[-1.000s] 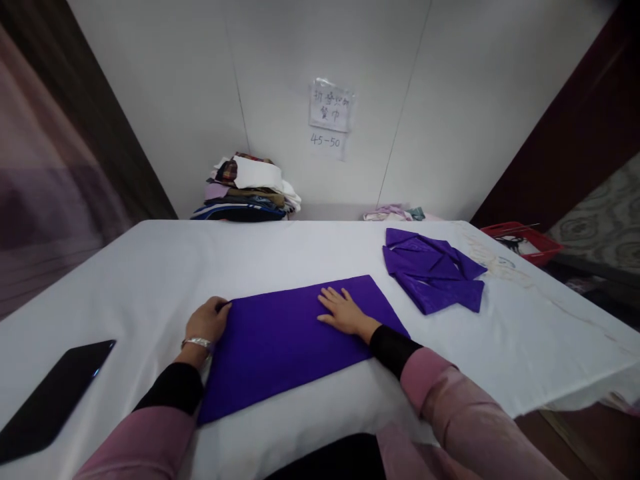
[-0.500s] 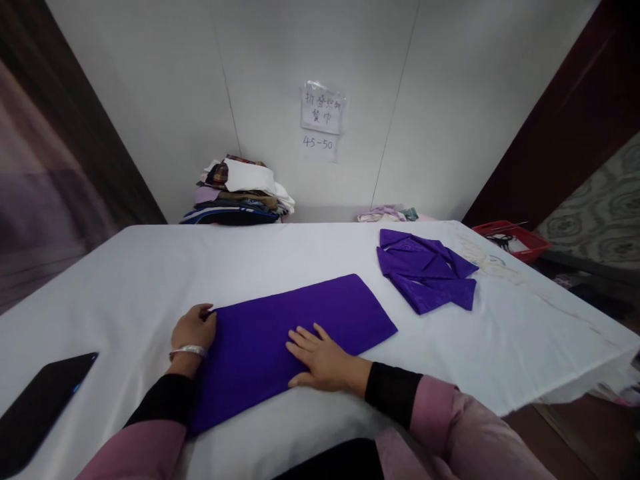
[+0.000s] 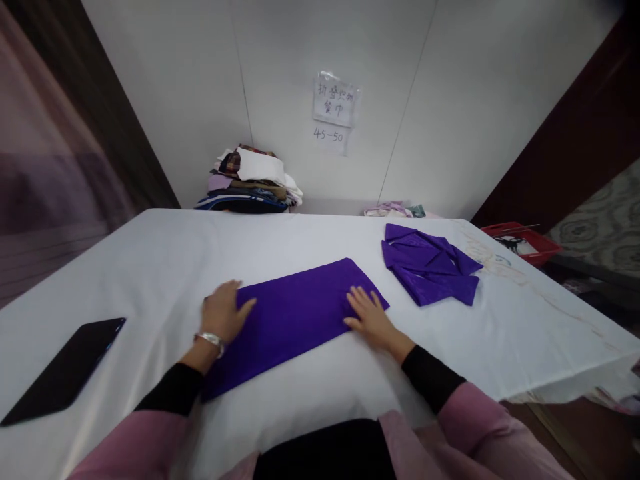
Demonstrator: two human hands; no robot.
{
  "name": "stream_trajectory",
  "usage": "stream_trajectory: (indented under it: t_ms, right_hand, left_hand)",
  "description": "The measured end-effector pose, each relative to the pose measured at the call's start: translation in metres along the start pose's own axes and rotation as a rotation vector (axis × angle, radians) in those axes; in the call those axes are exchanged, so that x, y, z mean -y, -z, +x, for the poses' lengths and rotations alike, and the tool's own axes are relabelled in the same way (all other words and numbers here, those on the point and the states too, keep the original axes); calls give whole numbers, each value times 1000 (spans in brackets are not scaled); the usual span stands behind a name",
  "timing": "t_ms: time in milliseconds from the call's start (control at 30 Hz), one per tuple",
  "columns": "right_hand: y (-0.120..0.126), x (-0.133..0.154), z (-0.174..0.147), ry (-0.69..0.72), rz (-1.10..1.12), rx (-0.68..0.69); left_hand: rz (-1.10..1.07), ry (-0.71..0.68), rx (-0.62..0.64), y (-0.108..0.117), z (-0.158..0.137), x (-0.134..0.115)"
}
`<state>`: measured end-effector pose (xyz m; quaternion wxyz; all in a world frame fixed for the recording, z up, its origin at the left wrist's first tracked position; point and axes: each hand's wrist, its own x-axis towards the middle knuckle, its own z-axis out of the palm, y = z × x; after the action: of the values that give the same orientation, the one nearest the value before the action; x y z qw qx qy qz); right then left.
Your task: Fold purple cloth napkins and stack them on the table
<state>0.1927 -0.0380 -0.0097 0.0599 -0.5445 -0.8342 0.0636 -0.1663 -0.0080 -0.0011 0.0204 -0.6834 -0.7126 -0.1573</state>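
A purple cloth napkin (image 3: pixel 295 313), folded into a long flat rectangle, lies slantwise on the white tablecloth in front of me. My left hand (image 3: pixel 224 312), with a silver bangle at the wrist, rests over its left end, thumb apart from the fingers. On the right end my right hand (image 3: pixel 371 317) lies flat with fingers spread, near the corner. Beyond it, to the right, sits a second purple napkin (image 3: pixel 430 263), folded into several overlapping pointed parts.
A black tablet-like slab (image 3: pixel 65 370) lies at the left on the white table (image 3: pixel 170 260). Behind the table stand a pile of folded clothes (image 3: pixel 255 180) and a smaller cloth heap (image 3: pixel 393 209). A red basket (image 3: pixel 543 247) is beyond the right edge. Paper signs (image 3: pixel 333 110) hang on the wall.
My right hand has slid right along the napkin from its middle to its right end. My left hand has moved from the left edge onto the cloth, its thumb now apart. The view has shifted slightly.
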Motion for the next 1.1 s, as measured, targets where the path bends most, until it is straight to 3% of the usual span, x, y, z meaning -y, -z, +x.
stream_trajectory:
  t_ms: [100,167,233,333,533,633,733,867,933,1000,1100]
  right_hand:
    - [-10,65,8,265,90,65]
    - [-18,92,13,380,125,87]
    - [-24,96,15,408,131,105]
    - [-28,57,11,296,79,115]
    - [-28,-78,-19,-215,-114,-43]
    - [-26,-93,-28,-287,-165,-107]
    - [-23,-50,-20,-156,-134,-110]
    - [-21,43,4,197,-2,42]
    - [-23,76,14,320,48,103]
    - [-27,90,20,362,67,141]
    - [-35,76,20,320,44,134]
  left_hand:
    - [-41,-257,114,-12,-43,-37]
    - [-37,-312,181,-21,-67,-47]
    - [-26,-299,216,-26,-82,-45]
    - [-18,-267,217,-25,-93,-32]
    - [-56,-260,239,-16,-99,-24]
    - [-117,-235,287,-10,-96,-22]
    - [-128,-177,240,-4,-90,-12]
    - [-52,-135,190,-5,-90,1]
    - [-26,-138,200,-6,-94,5]
    - [-21,-142,223,-6,-98,9]
    - [-41,-134,265,-2,-100,16]
